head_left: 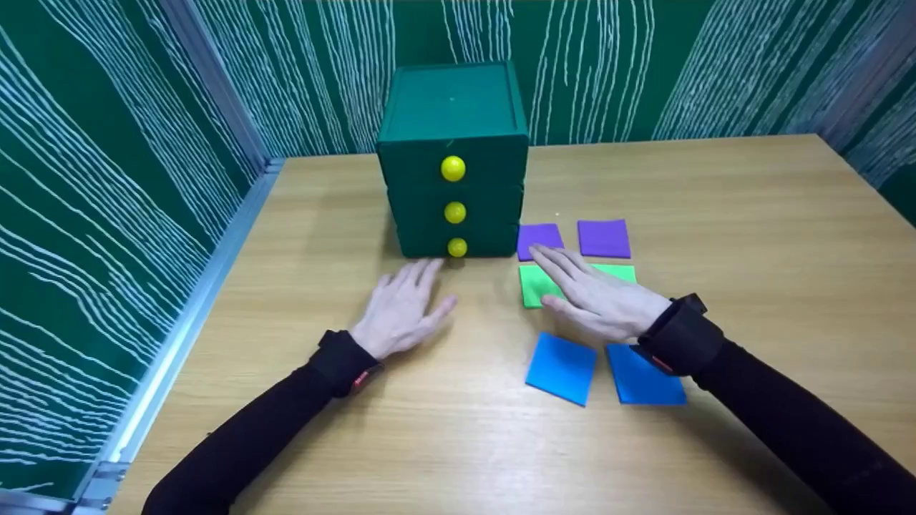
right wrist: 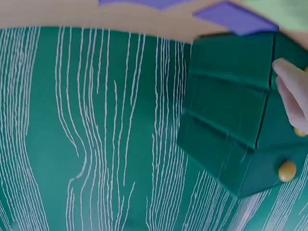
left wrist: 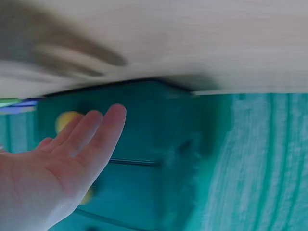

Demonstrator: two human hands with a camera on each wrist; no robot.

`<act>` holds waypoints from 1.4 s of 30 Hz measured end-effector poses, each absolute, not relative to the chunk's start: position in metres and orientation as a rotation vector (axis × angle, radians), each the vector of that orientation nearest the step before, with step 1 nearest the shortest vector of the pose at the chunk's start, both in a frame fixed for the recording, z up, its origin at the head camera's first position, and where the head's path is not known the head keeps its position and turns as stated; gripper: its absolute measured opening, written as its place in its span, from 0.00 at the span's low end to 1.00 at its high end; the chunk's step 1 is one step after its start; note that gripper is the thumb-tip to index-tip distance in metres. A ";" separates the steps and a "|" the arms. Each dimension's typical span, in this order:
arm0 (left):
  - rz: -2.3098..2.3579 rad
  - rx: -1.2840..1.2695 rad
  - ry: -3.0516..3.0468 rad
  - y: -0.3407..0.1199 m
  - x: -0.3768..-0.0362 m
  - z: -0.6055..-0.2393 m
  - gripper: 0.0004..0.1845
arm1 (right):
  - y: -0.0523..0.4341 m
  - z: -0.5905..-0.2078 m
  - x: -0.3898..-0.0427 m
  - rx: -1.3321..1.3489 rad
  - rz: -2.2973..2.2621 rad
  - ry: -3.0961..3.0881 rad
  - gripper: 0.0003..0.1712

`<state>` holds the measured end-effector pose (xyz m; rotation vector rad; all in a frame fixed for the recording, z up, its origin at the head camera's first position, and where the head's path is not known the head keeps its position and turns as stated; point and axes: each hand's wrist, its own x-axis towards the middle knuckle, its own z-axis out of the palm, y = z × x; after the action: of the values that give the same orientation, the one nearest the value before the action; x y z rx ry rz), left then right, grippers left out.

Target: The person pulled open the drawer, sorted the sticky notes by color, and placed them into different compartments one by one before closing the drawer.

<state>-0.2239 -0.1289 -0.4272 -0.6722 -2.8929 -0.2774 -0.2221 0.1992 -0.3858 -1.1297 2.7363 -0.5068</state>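
Note:
My left hand (head_left: pixel 401 309) is in front of a green three-drawer box (head_left: pixel 452 100), its straight fingers pointing at the bottom drawer's yellow knob (head_left: pixel 457 247). The left wrist view shows that hand (left wrist: pixel 62 173) with an empty palm before the drawer fronts. My right hand (head_left: pixel 605 300), fingers straight, hovers over bright green flat squares (head_left: pixel 531 287) and partly covers them. Two purple squares (head_left: pixel 605 238) lie behind it, and two blue squares (head_left: pixel 562 368) in front, one partly under the right wrist. Only a few right fingertips (right wrist: pixel 294 86) enter the right wrist view.
The wooden table (head_left: pixel 751 236) carries the box at its back edge and the squares to the box's right. Green walls with white wavy lines (head_left: pixel 322 79) stand behind and at the left, with a metal rail (head_left: pixel 193 307) along the left edge.

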 end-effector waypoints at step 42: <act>-1.918 0.082 -2.681 -0.157 -0.342 -0.260 0.16 | 0.100 -0.285 -0.247 -1.295 -0.554 2.704 0.40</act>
<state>-0.3420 -0.1574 -0.2598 0.0820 -2.6808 -1.9184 -0.2474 0.0997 -0.2848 -1.2948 2.7039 -0.5542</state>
